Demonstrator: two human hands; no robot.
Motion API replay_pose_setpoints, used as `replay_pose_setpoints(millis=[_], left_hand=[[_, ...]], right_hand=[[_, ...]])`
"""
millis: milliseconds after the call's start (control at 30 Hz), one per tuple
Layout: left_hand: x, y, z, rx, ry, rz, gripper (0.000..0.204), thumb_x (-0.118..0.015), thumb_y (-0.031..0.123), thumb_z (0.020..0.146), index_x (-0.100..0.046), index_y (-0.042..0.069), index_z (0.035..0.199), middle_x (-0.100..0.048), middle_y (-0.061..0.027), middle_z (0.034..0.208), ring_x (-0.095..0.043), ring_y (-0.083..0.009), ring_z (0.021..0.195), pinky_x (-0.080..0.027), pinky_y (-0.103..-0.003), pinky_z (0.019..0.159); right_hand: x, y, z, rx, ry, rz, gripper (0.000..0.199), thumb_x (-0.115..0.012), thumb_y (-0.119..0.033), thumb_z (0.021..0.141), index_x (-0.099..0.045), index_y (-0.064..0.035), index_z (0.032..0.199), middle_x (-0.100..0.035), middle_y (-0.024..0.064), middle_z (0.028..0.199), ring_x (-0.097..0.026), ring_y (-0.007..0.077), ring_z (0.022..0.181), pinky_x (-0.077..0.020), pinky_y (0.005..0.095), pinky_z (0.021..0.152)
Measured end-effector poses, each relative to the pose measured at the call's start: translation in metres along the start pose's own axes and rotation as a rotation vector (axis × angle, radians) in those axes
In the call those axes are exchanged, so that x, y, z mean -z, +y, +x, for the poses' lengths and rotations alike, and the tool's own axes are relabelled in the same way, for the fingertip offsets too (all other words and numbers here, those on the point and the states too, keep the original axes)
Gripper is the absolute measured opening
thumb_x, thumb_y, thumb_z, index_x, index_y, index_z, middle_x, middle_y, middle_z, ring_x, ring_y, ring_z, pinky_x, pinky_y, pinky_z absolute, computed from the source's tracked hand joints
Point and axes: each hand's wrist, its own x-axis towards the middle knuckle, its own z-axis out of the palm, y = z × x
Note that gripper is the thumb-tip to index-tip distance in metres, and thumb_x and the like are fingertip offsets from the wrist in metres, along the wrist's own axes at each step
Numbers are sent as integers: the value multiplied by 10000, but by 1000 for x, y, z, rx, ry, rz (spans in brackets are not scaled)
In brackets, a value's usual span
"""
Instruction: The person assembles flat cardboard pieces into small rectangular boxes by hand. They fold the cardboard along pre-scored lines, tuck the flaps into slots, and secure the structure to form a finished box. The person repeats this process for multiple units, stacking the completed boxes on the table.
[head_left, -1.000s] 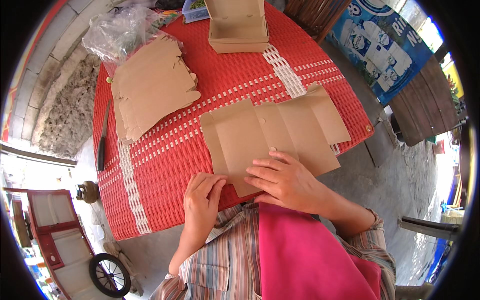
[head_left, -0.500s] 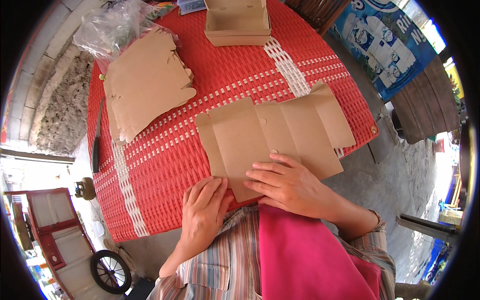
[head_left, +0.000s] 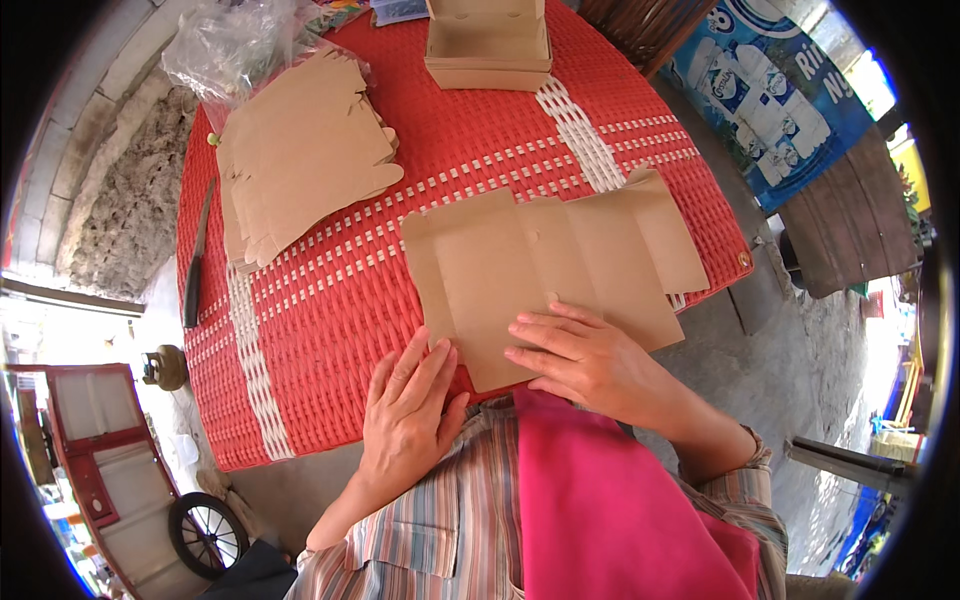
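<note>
A brown cardboard box blank (head_left: 490,270) lies unfolded at the near edge of the red woven table, its crease lines showing and its right-hand flaps bent up a little. My right hand (head_left: 590,360) rests on the blank's near part, palm down with the fingers stretched out. At the blank's near left corner is my left hand (head_left: 412,400), fingers extended and their tips touching the edge flap. Neither hand grips anything. Farther left lies a stack of flat cardboard blanks (head_left: 300,160), and a folded cardboard box (head_left: 488,50) stands open at the far side.
A knife (head_left: 196,270) with a black handle lies along the table's left edge. Crumpled clear plastic (head_left: 235,50) sits behind the stack, near a blue plastic container (head_left: 392,10). The red table (head_left: 320,370) has a rounded outline. A wheeled cart (head_left: 110,470) stands at lower left.
My left hand's fingers have straightened from a bent pinch at the blank's corner and lie spread out. My right hand has shifted slightly right. The view has moved a little.
</note>
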Motion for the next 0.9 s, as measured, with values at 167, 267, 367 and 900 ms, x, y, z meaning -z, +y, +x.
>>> replay_pose_setpoints(millis=[167, 267, 367, 900], left_hand=[[-7, 2, -6, -49, 85, -96, 500, -841, 203, 735, -676, 16, 1168, -632, -121, 1252, -587, -323, 1232, -447, -481, 1014], [-3, 9, 0, -100, 129, -43, 424, -847, 195, 730, -696, 28, 1090, -655, -110, 1156, -621, -325, 1144, -482, -462, 949], [-7, 8, 7, -91, 186, -87, 296, -825, 154, 751, -714, 33, 998, -668, -97, 1059, -631, -316, 1050, -488, -439, 900], [-15, 12, 23, 75, 247, -72, 227, -738, 84, 826, -685, 51, 1044, -629, -72, 981, -580, -288, 879, -431, -412, 865]], right_hand=[[-7, -7, -5, 69, 12, -43, 328, -638, -161, 895, -674, -41, 1198, -604, 103, 1266, -547, 217, 1266, -362, 418, 1168], [-7, -11, -3, 84, 45, -37, 274, -640, -150, 888, -693, -40, 1134, -624, 90, 1146, -590, 214, 1157, -437, 400, 1083], [-4, -9, 4, 78, 62, 7, 211, -656, -140, 878, -708, -41, 1057, -625, 70, 1009, -618, 215, 1019, -512, 375, 925], [-16, -2, 35, -162, 273, 207, 159, -688, -44, 829, -660, -40, 985, -550, 79, 954, -594, 255, 940, -507, 380, 797]])
